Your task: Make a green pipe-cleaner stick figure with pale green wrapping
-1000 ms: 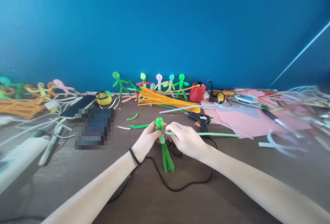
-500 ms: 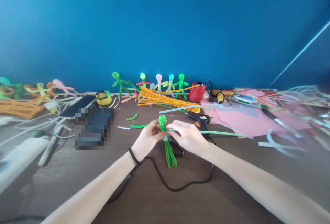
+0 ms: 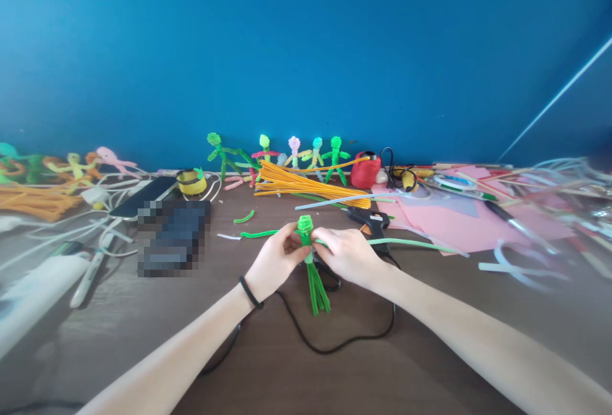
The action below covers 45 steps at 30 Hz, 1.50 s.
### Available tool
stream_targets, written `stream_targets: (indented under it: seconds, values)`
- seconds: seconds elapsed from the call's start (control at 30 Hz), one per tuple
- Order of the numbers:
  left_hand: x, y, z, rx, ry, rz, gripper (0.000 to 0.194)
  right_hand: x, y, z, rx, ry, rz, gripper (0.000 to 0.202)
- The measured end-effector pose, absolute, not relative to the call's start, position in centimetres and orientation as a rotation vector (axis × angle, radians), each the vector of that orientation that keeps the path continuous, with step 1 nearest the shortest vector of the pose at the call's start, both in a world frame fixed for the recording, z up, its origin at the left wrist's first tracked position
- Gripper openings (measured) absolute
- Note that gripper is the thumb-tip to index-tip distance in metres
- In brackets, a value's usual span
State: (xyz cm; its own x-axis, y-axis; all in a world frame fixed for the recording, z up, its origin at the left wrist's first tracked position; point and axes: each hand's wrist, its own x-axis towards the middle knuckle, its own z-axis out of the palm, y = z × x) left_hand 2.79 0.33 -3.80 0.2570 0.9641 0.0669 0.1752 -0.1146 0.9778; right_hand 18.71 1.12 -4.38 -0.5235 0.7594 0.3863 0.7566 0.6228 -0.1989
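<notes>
Upright between my hands is a green pipe cleaner figure [image 3: 305, 226], with a coiled round head and loose dark green strands fanning out below. My left hand [image 3: 276, 254] is closed around its middle, thumb in front. Fingers pinched, my right hand [image 3: 348, 254] grips a light green pipe cleaner [image 3: 414, 242] against the figure's right side. That pipe cleaner's long end sticks out to the right behind my hand. A paler band is wrapped around the figure's waist. My fingers partly hide where the two meet. Just left of my left hand lies a bright green piece [image 3: 258, 234].
Several finished figures [image 3: 336, 160] lean along the blue wall. Before them lies a bundle of orange pipe cleaners [image 3: 310, 185]. A black glue gun [image 3: 377, 224] rests behind my right hand, its cord [image 3: 329, 349] looping in front. Pink paper [image 3: 449, 220] lies right; phones [image 3: 176, 236] lie left.
Both hands and the green figure have shifted very slightly to the right and down. My right fingers have closed in nearer to the figure's side. The things on the table stay put.
</notes>
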Motion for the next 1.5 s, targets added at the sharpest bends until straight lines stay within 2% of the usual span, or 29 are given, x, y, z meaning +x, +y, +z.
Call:
stream_targets:
  seconds: [0.3,0.93,1.13,1.3,1.5]
  values:
    - [2.7,0.2,-3.7,1.67,1.123,0.971,0.025,18.9,1.1,-3.4,-1.283,-2.336,0.317,0.006]
    - [2.6,0.1,-3.6,1.828,1.115,1.007,0.034,19.5,1.6,-2.2,-0.99,-2.176,0.894,0.022]
    - [2.8,-0.1,-3.6,1.74,1.062,0.995,0.033,19.5,1.5,-2.1,-1.021,-2.196,0.86,0.018]
    - [2.8,0.1,-3.9,1.646,1.015,0.987,0.024,19.5,1.4,-2.3,-1.083,-2.196,0.789,0.012]
    - [3.0,0.2,-3.1,1.458,1.103,1.022,0.019,20.0,1.5,-1.7,-1.136,-2.276,0.623,0.013]
